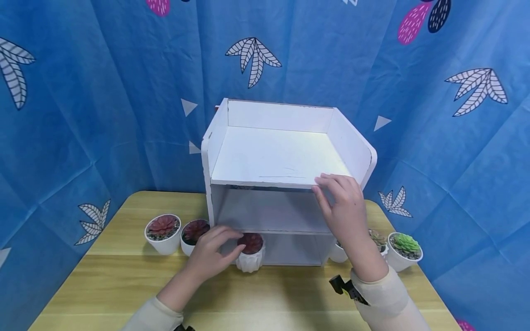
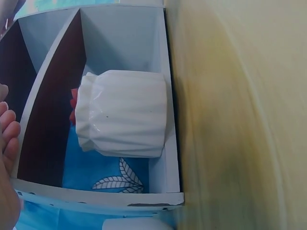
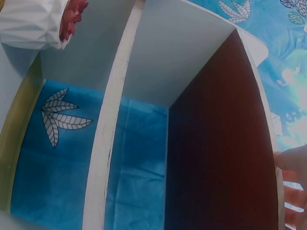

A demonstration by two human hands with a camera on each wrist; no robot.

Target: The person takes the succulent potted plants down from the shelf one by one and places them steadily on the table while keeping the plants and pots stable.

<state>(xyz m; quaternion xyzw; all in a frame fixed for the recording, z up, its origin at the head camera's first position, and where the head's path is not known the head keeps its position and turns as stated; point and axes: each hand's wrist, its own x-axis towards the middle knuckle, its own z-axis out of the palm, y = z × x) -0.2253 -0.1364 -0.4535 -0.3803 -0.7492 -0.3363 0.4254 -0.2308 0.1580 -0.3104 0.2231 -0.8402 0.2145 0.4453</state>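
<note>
A white shelf unit (image 1: 273,154) stands on the wooden table. On its bottom level, toward the left, sits a dark red succulent in a white ribbed pot (image 1: 250,253). My left hand (image 1: 209,253) is beside this pot, thumb and fingers spread apart with nothing between them. In the left wrist view the ribbed pot (image 2: 127,112) shows whole, and the fingers (image 2: 9,129) appear near the middle shelf, away from it. At the right front, my right hand (image 1: 341,202) rests its fingertips along the edge of the top board (image 3: 220,143).
Two more red succulents stand left of the unit, one in a white pot (image 1: 165,243) and one partly behind my left hand (image 1: 195,232). To the right, a green succulent (image 1: 406,243) and other pots sit partly behind my right arm. A blue patterned curtain (image 1: 124,92) surrounds the table.
</note>
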